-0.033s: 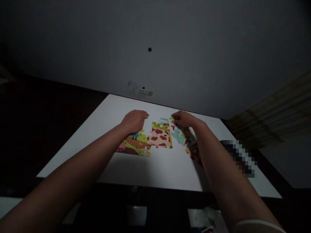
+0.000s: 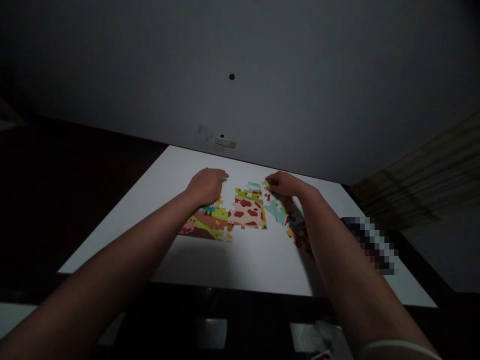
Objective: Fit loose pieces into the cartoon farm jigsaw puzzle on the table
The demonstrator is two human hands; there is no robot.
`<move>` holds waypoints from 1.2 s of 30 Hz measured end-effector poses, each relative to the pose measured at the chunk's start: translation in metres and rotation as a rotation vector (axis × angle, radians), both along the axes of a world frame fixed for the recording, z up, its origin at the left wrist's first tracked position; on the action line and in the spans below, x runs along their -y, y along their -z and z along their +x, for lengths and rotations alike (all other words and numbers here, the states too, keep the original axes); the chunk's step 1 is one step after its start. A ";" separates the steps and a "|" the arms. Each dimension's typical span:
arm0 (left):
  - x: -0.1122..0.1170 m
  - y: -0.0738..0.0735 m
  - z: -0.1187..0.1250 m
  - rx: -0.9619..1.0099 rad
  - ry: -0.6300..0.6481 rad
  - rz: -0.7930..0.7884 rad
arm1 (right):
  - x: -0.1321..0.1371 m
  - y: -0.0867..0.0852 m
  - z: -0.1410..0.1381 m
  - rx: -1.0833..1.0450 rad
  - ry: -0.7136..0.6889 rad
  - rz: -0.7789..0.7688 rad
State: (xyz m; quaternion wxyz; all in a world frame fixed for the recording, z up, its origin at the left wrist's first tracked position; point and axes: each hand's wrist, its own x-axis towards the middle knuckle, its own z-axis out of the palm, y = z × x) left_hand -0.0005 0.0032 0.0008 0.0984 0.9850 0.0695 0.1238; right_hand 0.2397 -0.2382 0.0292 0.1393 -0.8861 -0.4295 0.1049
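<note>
Left hand (image 2: pixel 207 187) slightly leftward, palm down

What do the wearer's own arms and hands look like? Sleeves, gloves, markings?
Left hand and right hand: ungloved, no watch or bracelet visible. Both forearms bare. A pale, curved sleeve edge shows on the right arm at the bottom of frame; no left sleeve in view. No clear markings.
</note>
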 end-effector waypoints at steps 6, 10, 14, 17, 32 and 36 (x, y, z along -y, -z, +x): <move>-0.008 0.010 0.001 -0.116 -0.090 0.028 | -0.005 0.003 0.002 -0.051 0.026 -0.096; -0.011 0.017 0.004 -0.123 -0.080 0.039 | -0.008 0.001 -0.001 -0.019 0.001 -0.016; -0.014 0.017 0.005 -0.093 -0.075 0.052 | -0.009 0.003 0.001 -0.042 -0.021 0.019; -0.015 0.016 0.005 -0.066 -0.067 0.049 | -0.011 0.006 0.005 -0.061 -0.003 0.019; -0.016 0.018 0.006 -0.060 -0.075 0.032 | 0.007 0.005 0.017 -0.032 0.056 -0.083; -0.016 0.019 0.007 -0.064 -0.081 0.040 | 0.010 0.008 0.014 -0.070 0.114 -0.029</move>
